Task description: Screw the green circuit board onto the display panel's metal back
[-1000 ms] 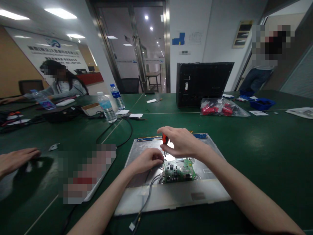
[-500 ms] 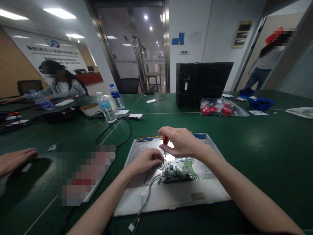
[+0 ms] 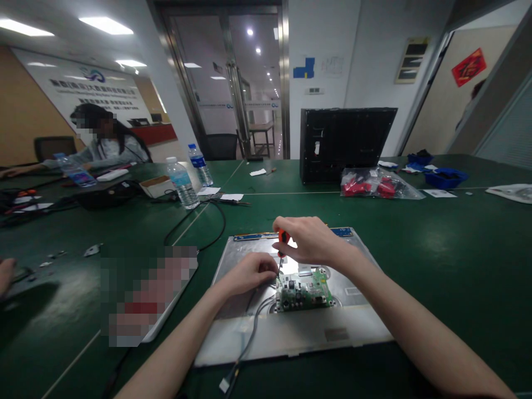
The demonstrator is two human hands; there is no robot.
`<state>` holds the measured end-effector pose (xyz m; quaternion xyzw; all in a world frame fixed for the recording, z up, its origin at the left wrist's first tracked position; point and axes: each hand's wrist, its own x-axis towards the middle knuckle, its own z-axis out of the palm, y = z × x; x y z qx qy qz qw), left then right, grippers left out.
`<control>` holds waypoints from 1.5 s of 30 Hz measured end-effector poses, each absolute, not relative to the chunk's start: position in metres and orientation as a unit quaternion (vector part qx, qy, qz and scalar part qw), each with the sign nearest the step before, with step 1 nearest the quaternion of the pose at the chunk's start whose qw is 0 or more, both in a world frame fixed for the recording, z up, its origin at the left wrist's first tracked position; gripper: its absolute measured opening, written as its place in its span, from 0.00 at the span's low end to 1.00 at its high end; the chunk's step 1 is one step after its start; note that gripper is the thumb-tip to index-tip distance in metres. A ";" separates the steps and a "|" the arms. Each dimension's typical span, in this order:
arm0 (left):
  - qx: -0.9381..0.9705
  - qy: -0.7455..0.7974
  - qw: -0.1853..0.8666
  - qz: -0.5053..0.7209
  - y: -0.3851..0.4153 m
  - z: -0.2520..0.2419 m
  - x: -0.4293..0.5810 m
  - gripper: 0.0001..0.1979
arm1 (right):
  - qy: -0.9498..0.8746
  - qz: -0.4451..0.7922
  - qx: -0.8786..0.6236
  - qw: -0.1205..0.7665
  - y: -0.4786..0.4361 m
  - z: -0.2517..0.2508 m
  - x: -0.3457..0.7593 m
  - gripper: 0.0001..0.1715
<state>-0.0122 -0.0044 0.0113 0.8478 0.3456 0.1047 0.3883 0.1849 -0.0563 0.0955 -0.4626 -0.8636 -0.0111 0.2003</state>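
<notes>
My right hand point(image 3: 310, 239) is closed round the orange-and-black handle of a screwdriver point(image 3: 283, 237), held upright. The shaft points down to the upper left corner of a green circuit board point(image 3: 302, 291). My left hand point(image 3: 254, 272) is beside that corner, fingers curled and pinched near the screwdriver tip; what they hold, if anything, is hidden. The board lies on a silvery metal display panel point(image 3: 353, 288) with a blue strip along its far edge. A grey cable bundle point(image 3: 254, 327) runs from the board's left side to a white connector at the panel's front.
A blurred-out flat object point(image 3: 153, 299) lies left of the panel. Behind stand water bottles point(image 3: 183, 183), a black monitor casing point(image 3: 344, 144), a bag with red parts point(image 3: 374, 185) and blue trays point(image 3: 445, 178). Another person's hand point(image 3: 6, 274) is at the left edge; a person sits beyond.
My hands stay at the board corner, the right one shifted very slightly. The other person's hand at left has drawn back, uncovering small parts. The person in the doorway has moved mostly out of sight.
</notes>
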 end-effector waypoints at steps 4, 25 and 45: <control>0.846 0.344 0.393 0.107 -0.005 0.011 -0.013 0.04 | -0.876 0.014 -0.432 0.213 -0.059 0.099 0.188 0.13; 0.839 0.356 0.397 0.107 -0.007 0.014 -0.012 0.04 | -0.867 0.006 -0.452 0.209 -0.057 0.098 0.187 0.11; 0.844 0.359 0.382 0.112 -0.007 0.013 -0.012 0.04 | -0.859 -0.007 -0.473 0.197 -0.057 0.098 0.185 0.10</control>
